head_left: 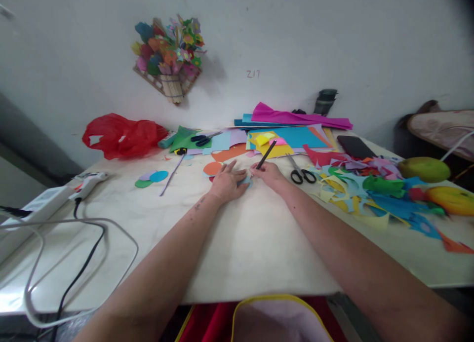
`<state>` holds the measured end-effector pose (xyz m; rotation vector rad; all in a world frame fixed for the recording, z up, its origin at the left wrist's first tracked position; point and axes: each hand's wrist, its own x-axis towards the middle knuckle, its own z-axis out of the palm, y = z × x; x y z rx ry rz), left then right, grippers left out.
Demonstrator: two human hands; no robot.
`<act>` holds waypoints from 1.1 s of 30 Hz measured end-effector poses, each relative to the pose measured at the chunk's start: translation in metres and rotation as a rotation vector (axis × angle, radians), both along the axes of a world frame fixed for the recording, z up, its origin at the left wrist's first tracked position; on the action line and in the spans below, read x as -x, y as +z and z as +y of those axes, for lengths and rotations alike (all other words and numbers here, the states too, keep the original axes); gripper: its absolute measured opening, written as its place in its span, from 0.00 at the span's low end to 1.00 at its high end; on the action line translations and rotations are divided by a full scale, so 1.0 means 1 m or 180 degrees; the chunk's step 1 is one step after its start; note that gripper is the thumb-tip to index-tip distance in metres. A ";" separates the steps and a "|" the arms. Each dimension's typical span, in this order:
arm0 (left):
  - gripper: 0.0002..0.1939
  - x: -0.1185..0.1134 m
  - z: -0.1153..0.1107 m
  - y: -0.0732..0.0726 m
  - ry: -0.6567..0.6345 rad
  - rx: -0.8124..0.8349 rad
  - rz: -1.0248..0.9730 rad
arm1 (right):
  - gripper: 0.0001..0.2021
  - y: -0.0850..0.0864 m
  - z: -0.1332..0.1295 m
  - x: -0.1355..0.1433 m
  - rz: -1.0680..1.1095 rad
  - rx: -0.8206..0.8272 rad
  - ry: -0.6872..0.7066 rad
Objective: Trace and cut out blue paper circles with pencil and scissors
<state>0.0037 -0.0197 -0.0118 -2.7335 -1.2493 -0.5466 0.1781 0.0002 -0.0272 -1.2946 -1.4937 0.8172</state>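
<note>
My right hand [269, 175] grips a dark pencil [266, 154], its tip down at a small light-blue piece of paper [247, 182] on the table. Lying flat with fingers apart, my left hand [230, 180] presses on that piece and covers much of it. Just beyond the left hand is an orange paper circle [212, 169], with a bit of red paper showing under it. Scissors with black handles [301, 176] lie to the right of my right hand. Left of my hands sit a blue paper circle [159, 176], a green one [142, 183] and a lilac one.
Colourful paper scraps [355, 189] heap on the right, near a dark phone [355, 147] and mangoes [424, 169]. Paper sheets [307, 137] and a second pair of scissors [200, 139] lie at the back. A red plastic bag [122, 134], power strips [40, 204] and looping cables occupy the left.
</note>
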 end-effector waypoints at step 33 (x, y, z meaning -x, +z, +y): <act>0.22 -0.003 -0.007 0.001 0.0522 -0.0188 0.0007 | 0.04 0.010 -0.013 -0.001 0.0370 -0.0009 0.0286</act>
